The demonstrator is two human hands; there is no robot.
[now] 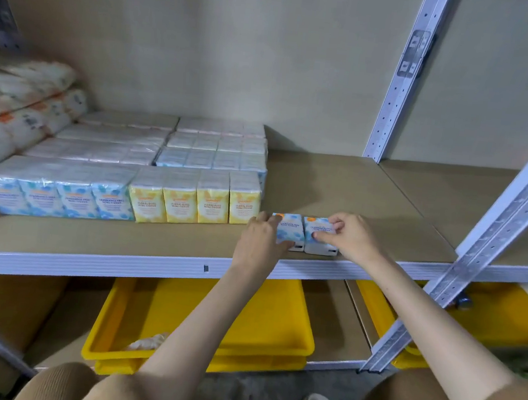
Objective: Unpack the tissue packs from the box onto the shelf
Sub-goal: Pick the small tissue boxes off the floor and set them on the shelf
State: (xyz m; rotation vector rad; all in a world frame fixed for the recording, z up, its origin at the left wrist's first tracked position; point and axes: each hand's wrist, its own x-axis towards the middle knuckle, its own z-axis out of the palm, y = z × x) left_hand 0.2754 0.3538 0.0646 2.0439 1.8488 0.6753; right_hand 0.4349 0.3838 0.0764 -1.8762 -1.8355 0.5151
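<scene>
Left hand laid palm-down over left blue mini-tissue pack, fingers closed round its far and near edges; right hand pinching right blue mini-tissue pack between thumb and fingertips at its outer end. Both packs lying flat on shelf board, touching each other, close to white front rail. Grip from opposite ends judged to be for pressing the pair together and squaring it before release.

Immediately left of left hand: row of yellow floral-bliss packs, upright, then blue fragrance-free packs further left, all wrapped and facing front. New pair apparently being set as continuation of that front row, labels outward, though lying rather than standing. Behind the row: further wrapped tissue bundles; bagged soft goods at far left.

Beyond right hand: bare board up to white upright, room left for more stock.

Below hands, on lower shelf: stacked yellow trays. Supply box not seen; remaining quantity cannot be judged.
</scene>
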